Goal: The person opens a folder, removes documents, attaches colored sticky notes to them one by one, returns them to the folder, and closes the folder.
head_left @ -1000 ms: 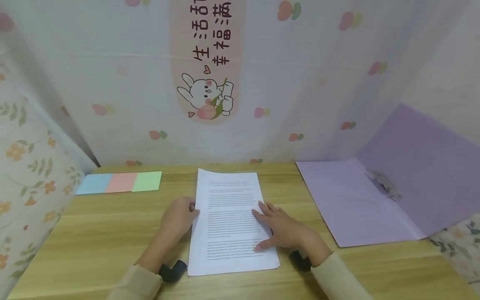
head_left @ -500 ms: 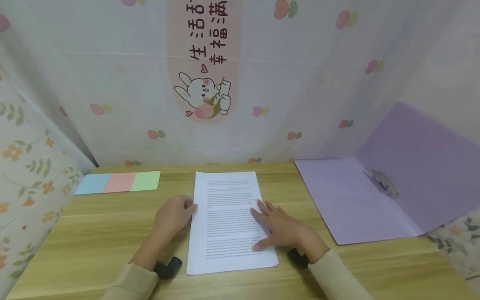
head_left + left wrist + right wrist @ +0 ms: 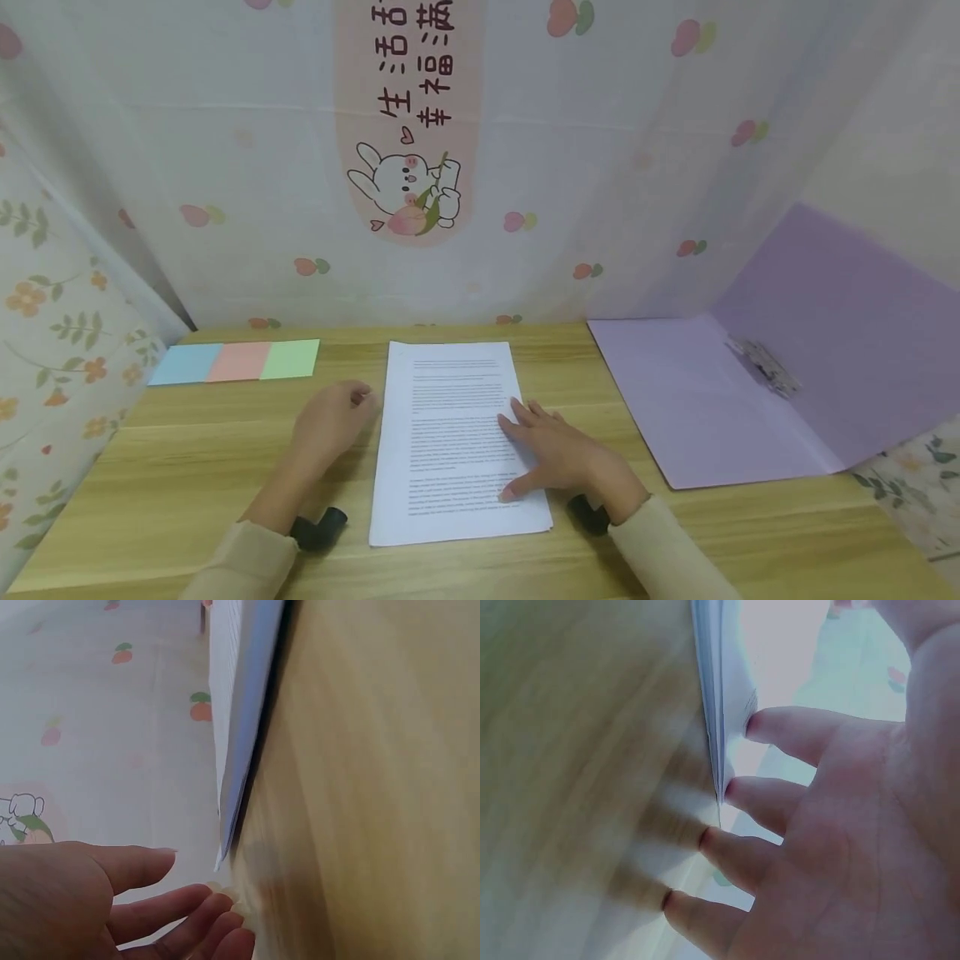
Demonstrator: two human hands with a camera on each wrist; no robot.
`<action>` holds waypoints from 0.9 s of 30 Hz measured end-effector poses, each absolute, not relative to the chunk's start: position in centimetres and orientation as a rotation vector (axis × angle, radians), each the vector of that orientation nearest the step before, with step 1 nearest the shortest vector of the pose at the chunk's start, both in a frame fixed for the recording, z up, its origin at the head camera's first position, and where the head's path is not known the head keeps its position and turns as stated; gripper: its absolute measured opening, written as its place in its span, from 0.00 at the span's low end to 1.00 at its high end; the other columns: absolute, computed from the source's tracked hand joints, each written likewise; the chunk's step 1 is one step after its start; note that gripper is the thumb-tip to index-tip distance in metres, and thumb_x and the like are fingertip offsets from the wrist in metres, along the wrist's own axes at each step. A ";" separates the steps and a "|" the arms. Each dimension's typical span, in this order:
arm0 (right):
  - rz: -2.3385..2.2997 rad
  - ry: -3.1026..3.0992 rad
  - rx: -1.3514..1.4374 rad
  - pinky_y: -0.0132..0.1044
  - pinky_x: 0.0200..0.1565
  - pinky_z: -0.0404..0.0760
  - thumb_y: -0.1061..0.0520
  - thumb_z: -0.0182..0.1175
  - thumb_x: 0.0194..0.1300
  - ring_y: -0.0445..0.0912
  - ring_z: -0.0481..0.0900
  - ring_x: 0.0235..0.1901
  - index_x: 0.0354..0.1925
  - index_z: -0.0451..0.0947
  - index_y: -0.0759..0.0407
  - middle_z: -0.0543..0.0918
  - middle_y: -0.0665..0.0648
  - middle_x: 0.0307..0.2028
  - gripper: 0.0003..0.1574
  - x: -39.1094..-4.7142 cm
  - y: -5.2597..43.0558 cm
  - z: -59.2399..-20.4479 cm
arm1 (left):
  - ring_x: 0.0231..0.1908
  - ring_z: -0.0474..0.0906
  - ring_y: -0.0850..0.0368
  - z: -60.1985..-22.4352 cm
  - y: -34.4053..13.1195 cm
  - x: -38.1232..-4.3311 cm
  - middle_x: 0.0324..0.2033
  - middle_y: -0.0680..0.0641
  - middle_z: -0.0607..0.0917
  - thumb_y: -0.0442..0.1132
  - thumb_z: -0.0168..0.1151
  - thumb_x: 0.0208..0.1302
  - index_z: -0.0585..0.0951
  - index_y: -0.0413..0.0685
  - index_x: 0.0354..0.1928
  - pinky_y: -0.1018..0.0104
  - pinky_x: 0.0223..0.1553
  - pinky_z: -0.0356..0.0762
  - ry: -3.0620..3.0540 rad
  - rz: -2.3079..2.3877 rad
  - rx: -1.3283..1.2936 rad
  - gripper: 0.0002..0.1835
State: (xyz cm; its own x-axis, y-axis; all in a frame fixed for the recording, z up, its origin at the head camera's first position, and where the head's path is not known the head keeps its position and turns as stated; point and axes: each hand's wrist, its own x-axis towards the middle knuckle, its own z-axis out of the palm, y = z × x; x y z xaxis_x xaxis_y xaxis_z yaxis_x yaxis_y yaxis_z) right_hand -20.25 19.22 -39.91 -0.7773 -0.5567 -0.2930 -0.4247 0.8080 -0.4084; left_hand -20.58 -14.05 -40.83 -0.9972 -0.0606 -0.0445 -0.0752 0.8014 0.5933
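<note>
A stack of printed paper lies flat on the table in the head view, its sheet edges showing in the right wrist view. My left hand is just left of the stack, apart from its edge. In the left wrist view, the thumb and loosely bent fingers have nothing between them. My right hand rests at the stack's right edge with spread fingers. In the right wrist view, two fingertips press on the top sheet while the others reach past the edge to the table.
An open purple folder with a metal clip stands at the right, its cover raised. Blue, pink and green paper pads lie in a row at the back left. A patterned curtain hangs behind the wooden table.
My left hand has let go of the stack's left edge and moved left. The lifted top-left corner of the paper has settled flat. My right hand stays on the stack.
</note>
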 end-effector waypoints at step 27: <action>-0.424 2.595 -0.755 0.68 0.75 0.48 0.28 0.72 0.51 0.67 0.42 0.80 0.78 0.56 0.57 0.47 0.67 0.80 0.69 -20.3 19.2 -39.8 | 0.51 0.66 0.23 -38.9 -20.7 -25.9 0.53 0.18 0.69 0.50 0.43 0.76 0.68 0.16 0.55 0.36 0.46 0.71 3.002 0.587 -0.462 0.33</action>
State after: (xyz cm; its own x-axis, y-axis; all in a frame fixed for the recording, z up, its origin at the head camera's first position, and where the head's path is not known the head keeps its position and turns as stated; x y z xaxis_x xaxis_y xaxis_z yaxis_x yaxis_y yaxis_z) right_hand -20.26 19.20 -39.76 -0.7726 -0.5634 -0.2926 -0.4409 0.8078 -0.3913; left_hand -25.87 -20.71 -38.93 -0.9542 -0.2807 -0.1032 -0.2989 0.8835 0.3607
